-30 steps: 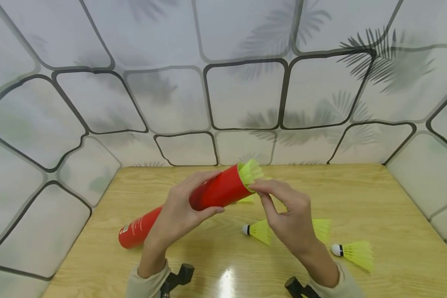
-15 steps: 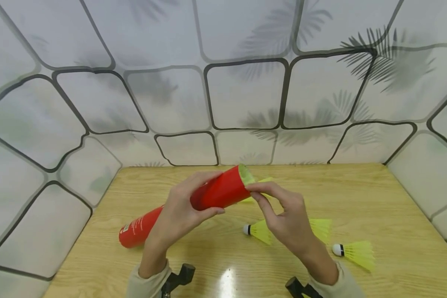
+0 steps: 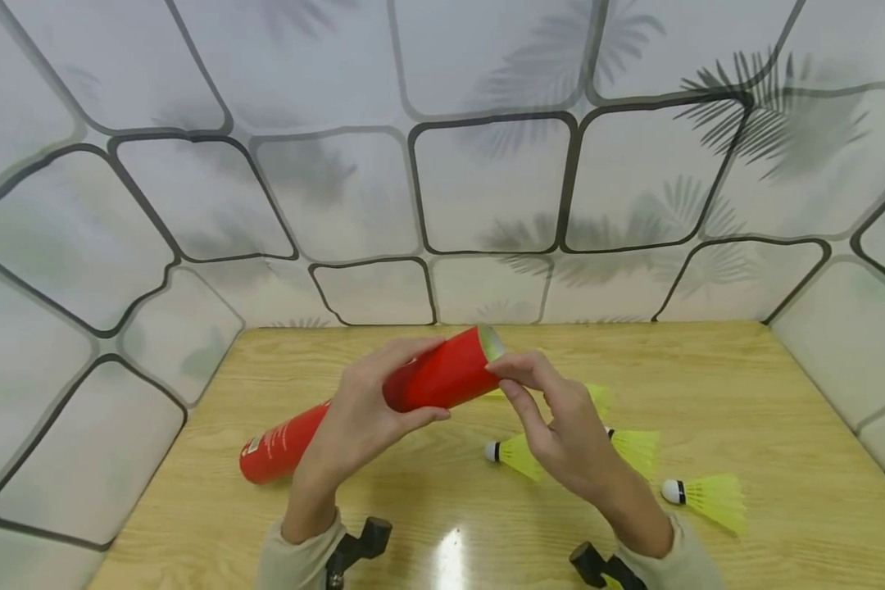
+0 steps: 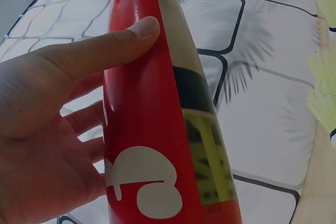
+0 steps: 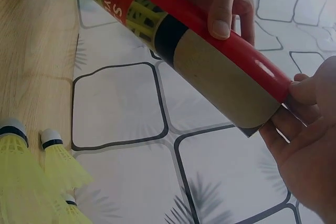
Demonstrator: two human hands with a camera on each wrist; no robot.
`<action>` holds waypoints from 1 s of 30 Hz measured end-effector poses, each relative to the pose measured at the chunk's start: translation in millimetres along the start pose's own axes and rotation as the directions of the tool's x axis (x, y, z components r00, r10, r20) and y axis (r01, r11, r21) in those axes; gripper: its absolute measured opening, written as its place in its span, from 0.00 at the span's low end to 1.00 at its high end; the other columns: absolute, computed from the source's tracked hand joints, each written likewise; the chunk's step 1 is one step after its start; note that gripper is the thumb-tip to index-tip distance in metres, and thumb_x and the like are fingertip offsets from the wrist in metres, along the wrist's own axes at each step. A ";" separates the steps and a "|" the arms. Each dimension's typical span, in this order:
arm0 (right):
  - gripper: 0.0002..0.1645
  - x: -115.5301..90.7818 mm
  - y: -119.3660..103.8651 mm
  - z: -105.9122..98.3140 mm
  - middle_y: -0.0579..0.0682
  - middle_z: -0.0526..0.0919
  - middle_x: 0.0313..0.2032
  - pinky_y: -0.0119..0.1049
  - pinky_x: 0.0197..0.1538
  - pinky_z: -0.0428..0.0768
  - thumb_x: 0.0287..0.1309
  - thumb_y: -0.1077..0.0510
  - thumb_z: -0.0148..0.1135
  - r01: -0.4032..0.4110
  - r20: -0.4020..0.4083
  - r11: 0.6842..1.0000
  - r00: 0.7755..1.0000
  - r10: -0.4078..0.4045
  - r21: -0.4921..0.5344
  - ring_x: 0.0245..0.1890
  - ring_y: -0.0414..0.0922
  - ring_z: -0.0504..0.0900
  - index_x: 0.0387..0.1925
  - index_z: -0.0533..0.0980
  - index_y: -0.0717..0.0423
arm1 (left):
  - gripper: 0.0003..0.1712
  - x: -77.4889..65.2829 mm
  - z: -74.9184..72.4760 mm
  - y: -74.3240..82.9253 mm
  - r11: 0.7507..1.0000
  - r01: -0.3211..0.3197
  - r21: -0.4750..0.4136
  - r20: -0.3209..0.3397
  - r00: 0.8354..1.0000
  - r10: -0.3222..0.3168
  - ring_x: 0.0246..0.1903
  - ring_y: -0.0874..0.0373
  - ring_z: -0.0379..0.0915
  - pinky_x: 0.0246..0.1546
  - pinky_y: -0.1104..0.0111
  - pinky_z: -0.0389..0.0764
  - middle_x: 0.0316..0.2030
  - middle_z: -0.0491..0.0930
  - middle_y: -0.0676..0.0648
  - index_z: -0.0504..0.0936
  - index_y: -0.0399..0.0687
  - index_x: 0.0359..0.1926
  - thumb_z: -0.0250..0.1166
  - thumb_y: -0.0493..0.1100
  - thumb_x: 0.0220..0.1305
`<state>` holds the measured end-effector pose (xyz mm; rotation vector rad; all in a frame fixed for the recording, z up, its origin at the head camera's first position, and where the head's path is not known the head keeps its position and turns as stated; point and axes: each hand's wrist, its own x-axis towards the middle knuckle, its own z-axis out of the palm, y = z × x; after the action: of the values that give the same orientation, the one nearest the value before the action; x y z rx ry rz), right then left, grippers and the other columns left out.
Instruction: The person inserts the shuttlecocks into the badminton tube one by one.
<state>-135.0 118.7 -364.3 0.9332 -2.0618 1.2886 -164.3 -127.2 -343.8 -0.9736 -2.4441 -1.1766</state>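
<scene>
A long red shuttlecock tube [image 3: 450,375] is held tilted above the table, its open mouth up and to the right. My left hand [image 3: 361,422] grips it around the middle, thumb along the red side in the left wrist view. With thumb and fingertips, my right hand [image 3: 571,430] pinches the rim at the mouth. Through the tube's clear strip [image 5: 144,17] yellow netting and a dark band show in the right wrist view. Yellow shuttlecocks lie below and right, among them one near the right wrist [image 3: 708,498] and one under the right hand [image 3: 518,456].
Another shuttlecock [image 3: 636,451] lies just behind the right forearm, and a yellow skirt [image 3: 600,397] shows farther back. The wooden table [image 3: 767,393] ends at a patterned backdrop [image 3: 487,180] around the back and sides.
A yellow skirt that stuck out of the tube's mouth has left it. A yellow skirt now shows on the table behind the right hand. The right fingers have stayed at the rim.
</scene>
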 end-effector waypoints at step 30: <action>0.24 -56.3 6.8 -87.7 0.46 0.85 0.46 0.21 0.53 0.76 0.56 0.76 0.69 -0.270 -0.152 0.915 0.960 0.233 -0.300 0.47 0.33 0.83 0.53 0.80 0.56 | 0.44 -1.2 -7.7 -17.5 0.994 0.100 0.031 -0.048 0.994 -0.099 0.56 0.51 0.76 0.51 0.53 0.83 0.61 0.80 0.50 0.76 0.51 0.68 0.84 0.39 0.49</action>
<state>-98.8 216.2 -374.0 0.4503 -2.2649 1.0554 -175.5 -141.6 -349.8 -0.8139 -2.4926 -1.1717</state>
